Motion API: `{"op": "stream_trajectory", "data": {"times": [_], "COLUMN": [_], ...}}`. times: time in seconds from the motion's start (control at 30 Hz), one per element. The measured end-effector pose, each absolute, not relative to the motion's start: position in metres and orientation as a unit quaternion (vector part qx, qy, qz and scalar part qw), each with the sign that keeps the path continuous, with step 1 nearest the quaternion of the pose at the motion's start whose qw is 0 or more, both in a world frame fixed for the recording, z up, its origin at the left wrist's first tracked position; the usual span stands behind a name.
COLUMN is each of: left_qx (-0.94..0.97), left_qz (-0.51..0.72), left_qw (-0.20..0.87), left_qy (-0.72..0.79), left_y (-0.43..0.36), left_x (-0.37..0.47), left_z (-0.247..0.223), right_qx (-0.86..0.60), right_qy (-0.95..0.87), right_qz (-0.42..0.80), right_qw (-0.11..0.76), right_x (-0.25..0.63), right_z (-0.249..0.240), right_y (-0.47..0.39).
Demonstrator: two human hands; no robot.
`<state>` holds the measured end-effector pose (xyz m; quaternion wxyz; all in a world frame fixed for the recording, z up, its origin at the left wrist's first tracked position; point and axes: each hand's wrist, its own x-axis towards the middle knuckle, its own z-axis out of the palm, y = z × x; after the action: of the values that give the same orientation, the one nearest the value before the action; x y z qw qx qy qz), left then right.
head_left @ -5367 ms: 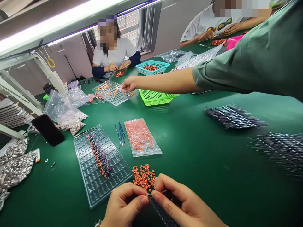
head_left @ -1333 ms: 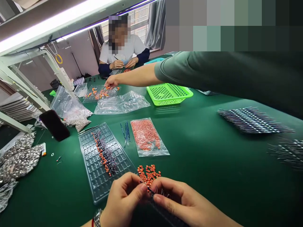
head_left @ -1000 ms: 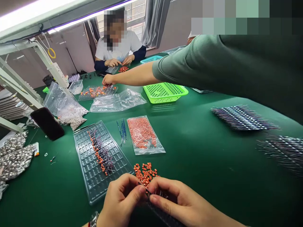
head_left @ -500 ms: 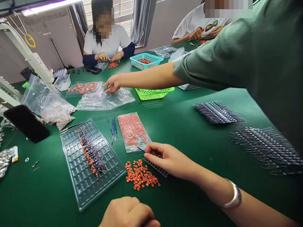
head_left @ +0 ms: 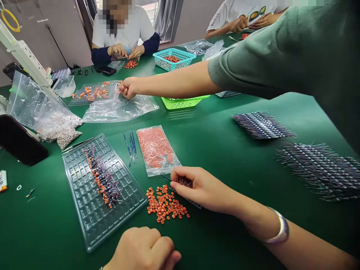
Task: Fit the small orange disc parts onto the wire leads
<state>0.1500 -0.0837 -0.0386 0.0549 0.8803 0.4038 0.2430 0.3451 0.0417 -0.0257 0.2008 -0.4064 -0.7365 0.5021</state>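
My right hand (head_left: 201, 187) pinches a thin dark-blue stick (head_left: 165, 177), whose tip juts out left of my fingertips. Partly covered by that hand lies a dark strip of small parts with wires (head_left: 194, 203). Near the bottom edge, my left hand (head_left: 143, 249) is curled closed; whatever its fingers hold is hidden. Between the hands spreads a loose heap of small orange caps (head_left: 165, 206). To the left, a clear compartment tray (head_left: 81, 221) carries a row of wired parts with orange ends (head_left: 104, 180).
Behind the heap lie a bag of orange pieces (head_left: 154, 146) and blue strips (head_left: 131, 146). Bundles of wired strips (head_left: 317, 170) rest at right. A co-worker's arm (head_left: 174, 80) reaches across toward another tray (head_left: 95, 93). Baskets (head_left: 174, 60) and two seated people are beyond.
The view has tilted slightly downward. My left hand has shifted a little to the left, while my right keeps its pinch. The reaching co-worker's fingers have drawn closer together.
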Motion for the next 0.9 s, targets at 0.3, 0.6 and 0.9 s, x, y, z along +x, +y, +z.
{"op": "stream_trajectory", "data": {"times": [0.3, 0.6, 0.9], "left_qx": [0.881, 0.88, 0.878], "left_qz": [0.239, 0.227, 0.223], "left_qw": [0.069, 0.081, 0.091], "left_qy": [0.403, 0.408, 0.415], "left_y": [-0.0826, -0.0863, -0.0869], "left_x": [0.1512, 0.1507, 0.1516], "left_z": [-0.0356, -0.0364, -0.0335], "right_qx": [-0.404, -0.401, -0.422], "right_qy": [-0.738, -0.771, -0.746], "right_qz": [0.52, 0.475, 0.487], "right_qw": [0.148, 0.139, 0.165], "right_x": [0.3533, 0.3505, 0.3512], "right_z": [-0.0226, -0.0234, -0.025], "right_y": [0.0403, 0.0356, 0.0376]}}
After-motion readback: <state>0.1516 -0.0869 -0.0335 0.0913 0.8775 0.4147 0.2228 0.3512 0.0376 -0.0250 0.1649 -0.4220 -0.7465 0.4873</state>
